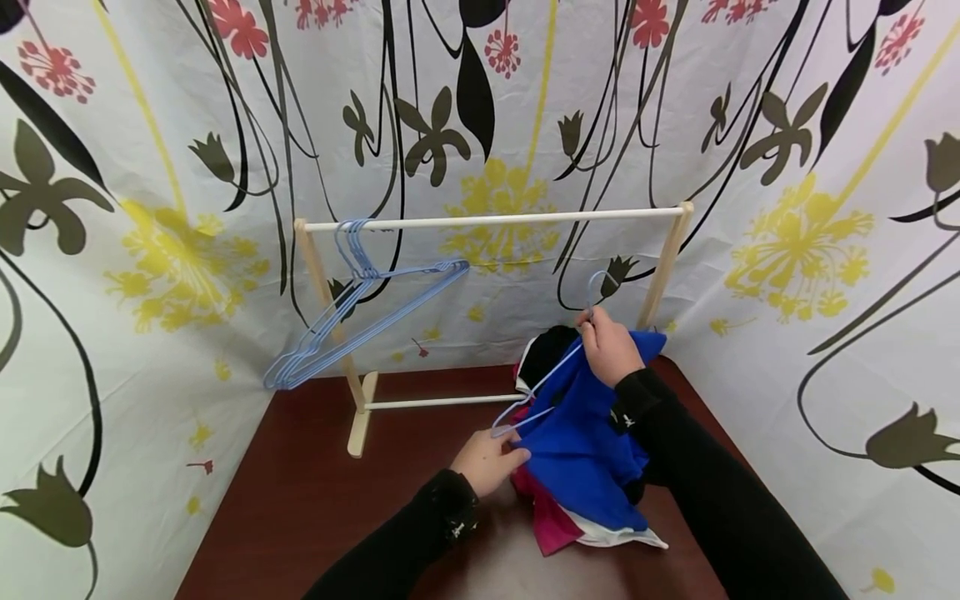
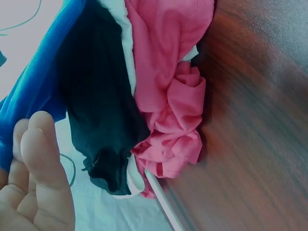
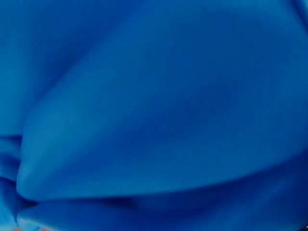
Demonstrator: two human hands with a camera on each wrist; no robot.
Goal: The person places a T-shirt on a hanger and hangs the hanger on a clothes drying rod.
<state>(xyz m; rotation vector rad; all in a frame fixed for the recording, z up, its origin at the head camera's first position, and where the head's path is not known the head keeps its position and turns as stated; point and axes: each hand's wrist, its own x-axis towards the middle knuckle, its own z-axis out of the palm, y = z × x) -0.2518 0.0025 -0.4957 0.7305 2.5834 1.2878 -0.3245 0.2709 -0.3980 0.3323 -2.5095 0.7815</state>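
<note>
A light-blue hanger (image 1: 542, 382) is tilted, with one shoulder inside a blue garment (image 1: 581, 467) and the other end bare. My right hand (image 1: 611, 346) grips it just below the hook. Lower left, at the garment's edge by the bare hanger end, my left hand (image 1: 486, 462) pinches the cloth between thumb and fingers; the left wrist view has its thumb (image 2: 43, 149) against the blue fabric. Blue cloth (image 3: 154, 110) fills the right wrist view and hides the right fingers. Beneath lies a pile of clothes, with pink (image 1: 551, 521), white (image 1: 618, 537) and black (image 1: 551, 354) pieces showing.
A rack with a white top rail (image 1: 495, 221) and wooden posts stands at the back of the dark red-brown table (image 1: 300, 483). Several light-blue hangers (image 1: 367, 300) hang at its left end. Its lower bar (image 1: 442, 402) runs behind the clothes. Floral curtain (image 1: 480, 108) surrounds the table.
</note>
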